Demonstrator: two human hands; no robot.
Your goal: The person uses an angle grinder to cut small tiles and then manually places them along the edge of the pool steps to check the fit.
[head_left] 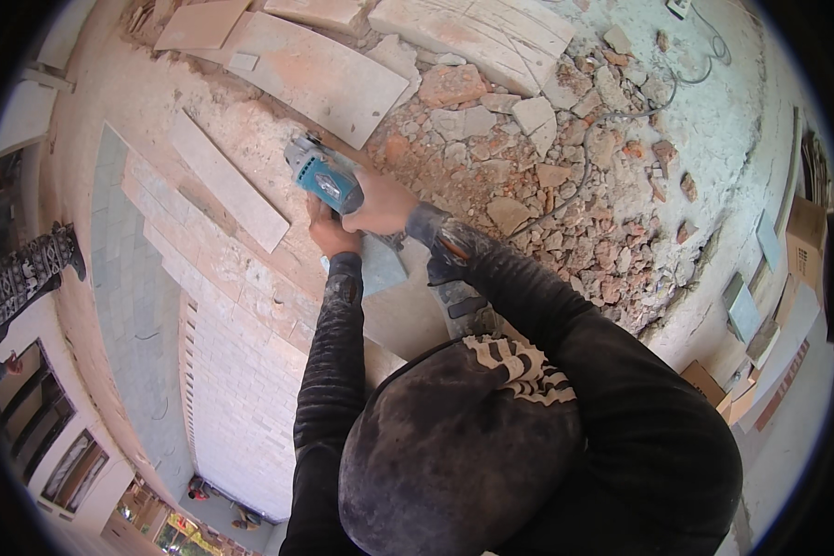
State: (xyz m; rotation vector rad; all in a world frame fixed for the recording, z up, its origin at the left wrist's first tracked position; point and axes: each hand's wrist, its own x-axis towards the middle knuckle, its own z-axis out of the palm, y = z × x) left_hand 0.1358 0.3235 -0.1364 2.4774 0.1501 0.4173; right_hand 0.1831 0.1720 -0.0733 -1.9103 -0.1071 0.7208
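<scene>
A teal angle grinder [330, 183] with a metal head is gripped in both my hands. My right hand [383, 201] wraps around its rear body. My left hand [330, 232] is closed on its near side, with some fingers hidden by the tool. The grinder's head sits over dusty ground, close to the near edge of a large pale stone slab [329, 79]. Its disc can hardly be made out. Below my hands lies a blue-grey tile [383, 267]. My dusty dark-clad knee [459, 454] fills the lower middle.
Broken rubble [612, 218] spreads to the right, with a grey cable [586, 153] across it. A narrow pale slab [230, 181] lies left of the grinder. Thick stone [468, 37] sits at the far side. Another person's patterned trouser leg [28, 278] shows at far left. Cardboard boxes [806, 236] stand right.
</scene>
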